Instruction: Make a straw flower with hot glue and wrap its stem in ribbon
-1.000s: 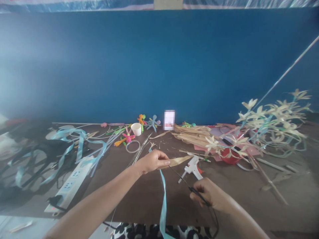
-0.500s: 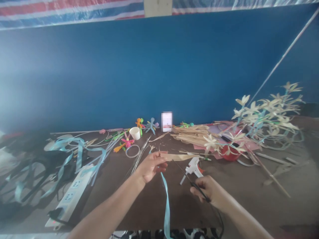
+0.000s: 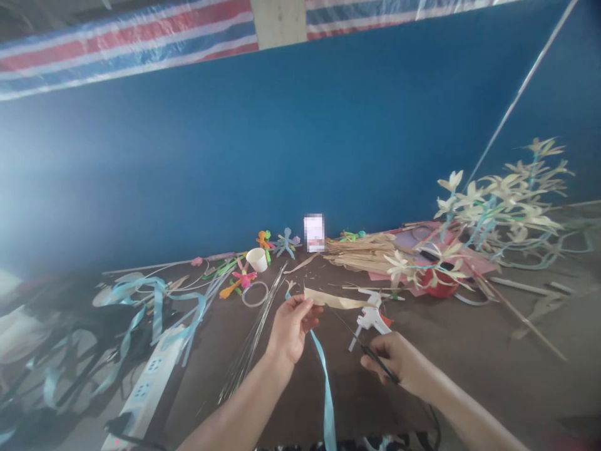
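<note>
My left hand (image 3: 292, 326) pinches the near end of a tan dried leaf strip (image 3: 334, 300), which sticks out to the right above the brown table (image 3: 469, 351). A light blue ribbon (image 3: 325, 388) hangs from the same hand toward me. My right hand (image 3: 399, 364) is closed round the black handles of scissors (image 3: 357, 341), whose thin blades point up and left toward the strip. A white glue gun (image 3: 370, 318) lies on the table just behind the scissors.
A pile of tan strips (image 3: 361, 254) and a branch of cream leaf flowers (image 3: 502, 210) in a red pot (image 3: 436, 285) stand at the right. A white cup (image 3: 257, 259), a tape ring (image 3: 256, 294), thin wires (image 3: 253, 332), blue ribbons (image 3: 154, 304) and a power strip (image 3: 148, 382) lie left.
The camera tilted upward, showing more of the striped tarp. My left hand turned palm-up and raised the strip's end; my right hand stayed closed on the scissors.
</note>
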`<state>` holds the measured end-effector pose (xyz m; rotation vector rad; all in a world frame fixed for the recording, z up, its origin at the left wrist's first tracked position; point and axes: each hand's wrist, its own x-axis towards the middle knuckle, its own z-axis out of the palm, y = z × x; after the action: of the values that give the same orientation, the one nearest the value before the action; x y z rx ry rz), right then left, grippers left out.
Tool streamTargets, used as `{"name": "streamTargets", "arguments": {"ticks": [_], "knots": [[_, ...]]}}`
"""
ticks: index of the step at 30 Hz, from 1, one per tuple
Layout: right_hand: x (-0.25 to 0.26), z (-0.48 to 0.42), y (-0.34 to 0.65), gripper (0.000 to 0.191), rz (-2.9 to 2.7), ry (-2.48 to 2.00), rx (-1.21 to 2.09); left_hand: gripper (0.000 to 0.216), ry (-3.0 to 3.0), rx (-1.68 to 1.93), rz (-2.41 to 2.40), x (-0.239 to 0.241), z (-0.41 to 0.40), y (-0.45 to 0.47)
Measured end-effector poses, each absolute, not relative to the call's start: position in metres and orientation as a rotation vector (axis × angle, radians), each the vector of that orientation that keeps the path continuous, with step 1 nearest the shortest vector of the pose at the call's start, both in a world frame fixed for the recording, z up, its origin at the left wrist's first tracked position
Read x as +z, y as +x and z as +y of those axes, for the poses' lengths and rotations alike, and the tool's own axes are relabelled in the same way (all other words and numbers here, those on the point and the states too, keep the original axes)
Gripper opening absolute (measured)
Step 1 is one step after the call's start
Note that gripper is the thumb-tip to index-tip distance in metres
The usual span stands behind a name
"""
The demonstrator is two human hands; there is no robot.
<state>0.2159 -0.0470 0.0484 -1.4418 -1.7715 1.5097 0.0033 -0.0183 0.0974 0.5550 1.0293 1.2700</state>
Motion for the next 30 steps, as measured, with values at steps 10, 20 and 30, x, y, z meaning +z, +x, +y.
{"name": "streamTargets", "arguments": {"ticks": [10, 20, 30], "knots": [[0.058, -0.048, 0.214, 0.04, -1.821, -1.483, 1.543, 0.018, 0.749, 1.207, 1.127, 0.097, -0.017, 0.002], [0.062, -0.048, 0.215, 0.039, -1.82, -1.469, 1.571, 0.018, 0.818, 1.135, 1.181, 0.099, -0.014, 0.0], [0.065, -0.048, 0.216, 0.037, -1.819, -1.464, 1.585, 0.019, 0.864, 1.093, 1.195, 0.101, -0.013, -0.002]]}}
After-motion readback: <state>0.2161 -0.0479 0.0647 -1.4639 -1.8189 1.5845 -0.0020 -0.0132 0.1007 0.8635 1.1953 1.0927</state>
